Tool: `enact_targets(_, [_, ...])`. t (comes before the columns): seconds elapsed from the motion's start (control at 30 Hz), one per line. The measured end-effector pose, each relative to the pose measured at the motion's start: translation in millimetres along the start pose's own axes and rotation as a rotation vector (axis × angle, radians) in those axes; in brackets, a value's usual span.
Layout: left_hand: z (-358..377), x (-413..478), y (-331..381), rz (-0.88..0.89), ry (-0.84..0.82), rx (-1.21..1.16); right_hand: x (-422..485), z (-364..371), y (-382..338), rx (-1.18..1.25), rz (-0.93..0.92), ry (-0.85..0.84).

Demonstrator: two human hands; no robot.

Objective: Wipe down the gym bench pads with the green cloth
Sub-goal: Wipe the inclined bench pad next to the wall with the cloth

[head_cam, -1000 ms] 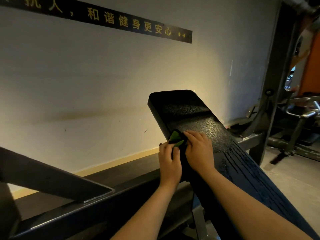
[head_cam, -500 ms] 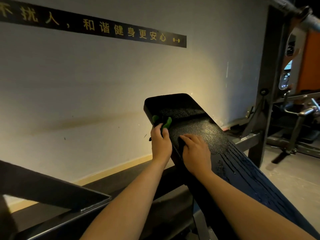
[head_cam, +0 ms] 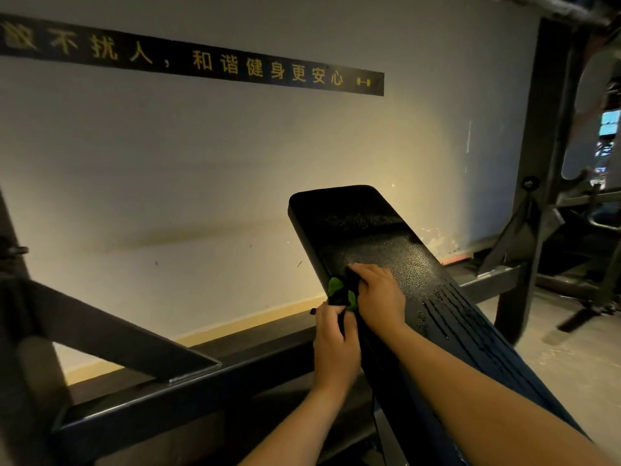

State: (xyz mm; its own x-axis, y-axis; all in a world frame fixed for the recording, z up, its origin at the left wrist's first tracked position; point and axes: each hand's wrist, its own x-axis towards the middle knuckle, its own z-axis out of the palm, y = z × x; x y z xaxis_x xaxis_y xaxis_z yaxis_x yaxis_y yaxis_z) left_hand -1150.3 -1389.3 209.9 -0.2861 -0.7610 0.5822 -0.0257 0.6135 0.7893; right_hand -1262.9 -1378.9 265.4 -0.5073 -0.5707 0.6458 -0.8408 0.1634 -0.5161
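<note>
Dim gym, left hand grip tight around green cloth against bench pad.

One black bench pad, one green cloth, two bare hands: left hand and right hand; one black wall strip with yellow lettering; one dumbbell symbol at its end

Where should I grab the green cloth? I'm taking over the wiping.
Take the green cloth by its bunched part on the left edge of the bench pad, coming from the wall side. It drapes over that edge, half hidden between the left hand and right hand.
</note>
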Motion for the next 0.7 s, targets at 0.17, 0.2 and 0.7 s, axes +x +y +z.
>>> enact_targets(0.17, [-9.1,7.2,-3.6,0.052,-0.071,0.063,-1.0,-9.6,15.7,0.024,-0.112,-0.067])
enact_targets(0.2, [-10.9,17.1,1.4,0.042,-0.059,0.056,-1.8,-9.3,16.5,0.019,-0.115,-0.064])
enact_targets(0.7, [8.5,17.2,24.8,-0.097,0.086,0.140,-7.5,-8.7,26.0,0.274,-0.063,0.073])
